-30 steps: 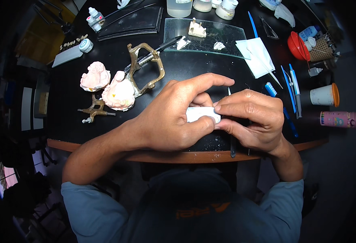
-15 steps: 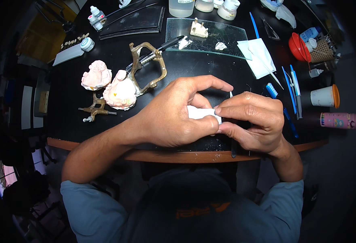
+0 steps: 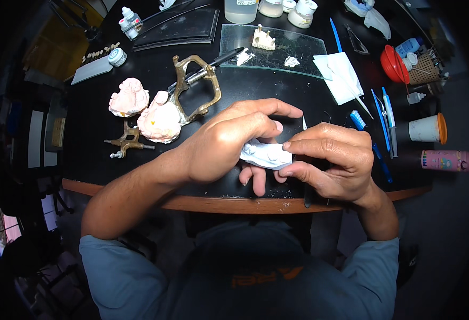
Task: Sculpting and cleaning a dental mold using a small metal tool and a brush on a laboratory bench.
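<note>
Over the near part of the black table I hold a small white dental cast (image 3: 269,154) with rounded tooth shapes on its upper face. My right hand (image 3: 335,157) pinches its right end between thumb and fingers. Around its left end is my left hand (image 3: 218,138), thumb above and some fingertips showing beneath. The left index finger stretches out past the cast toward the tip of a slim pointed tool (image 3: 305,124); most of that tool is hidden behind my right hand. The left end of the cast is covered by my left hand.
Pinkish dental casts (image 3: 158,124) and a brass articulator frame (image 3: 197,88) stand left of my hands. Beyond is a glass slab (image 3: 277,56) bearing a toothed model (image 3: 263,38). To the right lie a blue toothbrush (image 3: 358,120), blue-handled tools (image 3: 389,120) and an orange-rimmed cup (image 3: 426,129).
The cast has turned so its toothed face now shows instead of a smooth side. My left thumb has moved from its near edge to above it, and left fingertips now show below.
</note>
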The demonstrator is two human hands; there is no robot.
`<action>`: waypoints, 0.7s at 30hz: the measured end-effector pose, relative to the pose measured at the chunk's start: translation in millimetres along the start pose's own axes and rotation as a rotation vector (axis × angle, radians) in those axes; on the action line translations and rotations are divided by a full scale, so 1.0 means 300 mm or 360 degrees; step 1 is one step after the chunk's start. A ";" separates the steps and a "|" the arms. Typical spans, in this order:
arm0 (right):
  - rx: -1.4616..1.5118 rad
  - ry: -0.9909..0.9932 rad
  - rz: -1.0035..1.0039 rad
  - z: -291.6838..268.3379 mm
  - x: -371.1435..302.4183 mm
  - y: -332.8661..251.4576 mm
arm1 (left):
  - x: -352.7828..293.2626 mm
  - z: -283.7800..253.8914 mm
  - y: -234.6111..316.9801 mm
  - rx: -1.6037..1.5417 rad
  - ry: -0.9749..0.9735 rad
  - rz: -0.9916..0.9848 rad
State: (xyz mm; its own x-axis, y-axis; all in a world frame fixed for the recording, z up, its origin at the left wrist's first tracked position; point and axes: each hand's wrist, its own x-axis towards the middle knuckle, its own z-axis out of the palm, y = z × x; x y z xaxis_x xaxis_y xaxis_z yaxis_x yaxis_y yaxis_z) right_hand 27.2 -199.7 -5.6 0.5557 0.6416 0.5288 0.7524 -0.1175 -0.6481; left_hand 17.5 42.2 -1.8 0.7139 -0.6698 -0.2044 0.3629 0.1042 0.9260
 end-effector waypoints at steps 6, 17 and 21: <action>-0.0015 0.0034 0.0011 0.006 -0.007 0.009 | -0.004 0.002 0.004 -0.0280 -0.0052 -0.0094; -0.0019 0.0022 0.0006 0.005 -0.006 0.005 | 0.001 -0.003 -0.004 -0.0293 -0.0070 -0.0089; -0.0024 0.0016 0.0013 0.003 -0.001 0.001 | 0.003 -0.004 -0.011 -0.0266 -0.0060 -0.0074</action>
State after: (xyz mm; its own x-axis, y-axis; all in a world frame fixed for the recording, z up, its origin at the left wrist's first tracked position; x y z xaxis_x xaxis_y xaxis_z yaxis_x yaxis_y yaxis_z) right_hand 27.0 -199.1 -6.5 0.5652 0.6328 0.5293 0.7532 -0.1342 -0.6439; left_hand 17.7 42.2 -5.4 0.6721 -0.7035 -0.2310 0.4919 0.1911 0.8494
